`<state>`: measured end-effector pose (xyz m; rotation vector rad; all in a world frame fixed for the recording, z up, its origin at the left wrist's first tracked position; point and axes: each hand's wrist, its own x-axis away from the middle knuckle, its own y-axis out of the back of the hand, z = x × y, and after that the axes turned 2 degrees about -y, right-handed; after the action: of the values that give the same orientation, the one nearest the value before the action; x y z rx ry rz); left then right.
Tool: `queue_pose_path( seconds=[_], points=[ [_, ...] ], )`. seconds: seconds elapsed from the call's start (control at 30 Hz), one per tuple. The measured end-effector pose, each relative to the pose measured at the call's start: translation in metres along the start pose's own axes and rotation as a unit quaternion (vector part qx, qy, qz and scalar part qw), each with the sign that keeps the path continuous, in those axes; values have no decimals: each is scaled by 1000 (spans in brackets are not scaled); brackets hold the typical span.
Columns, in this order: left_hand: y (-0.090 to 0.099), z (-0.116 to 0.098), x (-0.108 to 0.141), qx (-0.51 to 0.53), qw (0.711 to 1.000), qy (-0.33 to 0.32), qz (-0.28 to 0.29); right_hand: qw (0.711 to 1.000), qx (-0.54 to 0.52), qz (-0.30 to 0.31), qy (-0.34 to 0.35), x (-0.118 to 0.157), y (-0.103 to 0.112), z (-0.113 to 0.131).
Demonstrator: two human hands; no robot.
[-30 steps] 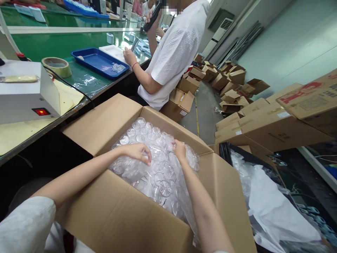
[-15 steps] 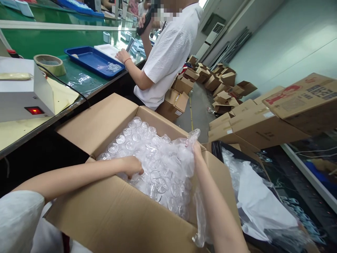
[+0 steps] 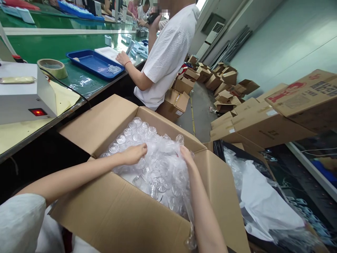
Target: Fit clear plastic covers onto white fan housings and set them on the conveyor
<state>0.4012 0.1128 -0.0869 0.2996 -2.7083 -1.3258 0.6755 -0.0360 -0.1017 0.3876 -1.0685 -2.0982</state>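
An open cardboard box [image 3: 121, 211] stands before me, with many clear round plastic pieces [image 3: 114, 148] in it. Crumpled clear plastic film [image 3: 168, 158] lies over part of them. My left hand [image 3: 135, 153] is closed on the film near the middle of the box, its fingers pinched together. At the box's right side, my right hand [image 3: 186, 154] grips the bunched film. A strip of the film hangs below it over the near right corner.
A green worktable [image 3: 79, 82] at the left holds a grey device [image 3: 26, 93], tape roll [image 3: 52, 68] and blue tray [image 3: 94, 65]. A person in a white shirt [image 3: 168, 56] is beyond the box. Cartons [image 3: 284, 119] and a bin with plastic [image 3: 265, 200] are on the right.
My left hand has moved up and slightly right across the box. My right hand has come left and a little down, drawing the bunched film inward and lower.
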Motion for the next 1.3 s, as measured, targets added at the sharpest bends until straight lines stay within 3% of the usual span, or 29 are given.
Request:
queue_pose_path(
  seconds=[0.1, 0.2, 0.3, 0.37, 0.5, 0.6, 0.7, 0.83, 1.0, 1.3],
  points=[
    [6, 9, -5, 60, 995, 50, -66, 994, 43, -41, -94, 6, 12, -7],
    [6, 13, -8, 118, 985, 79, -100, 985, 57, -95, -135, 12, 30, -8],
    [2, 10, -7, 165, 976, 86, -113, 987, 29, -128, -88, 17, 43, 7],
    [1, 7, -7, 190, 971, 86, -119, 994, -9, -105, -15, 23, 39, 26],
    [3, 1, -5, 230, 962, 73, -129, 986, -78, 45, 139, 43, 0, 67],
    [7, -1, -4, 251, 957, 58, -136, 966, -104, 129, 199, 56, -31, 86],
    [8, -1, -4, 266, 950, 59, -151, 959, -114, 137, 222, 64, -44, 90],
    [7, 4, -5, 285, 938, 87, -178, 954, -120, 114, 250, 66, -45, 86],
    [5, 6, -6, 306, 934, 101, -152, 955, -138, 89, 246, 56, -48, 81],
    [5, 0, -6, 259, 953, 107, -115, 970, -147, 34, 193, 45, -16, 67]
  ],
)
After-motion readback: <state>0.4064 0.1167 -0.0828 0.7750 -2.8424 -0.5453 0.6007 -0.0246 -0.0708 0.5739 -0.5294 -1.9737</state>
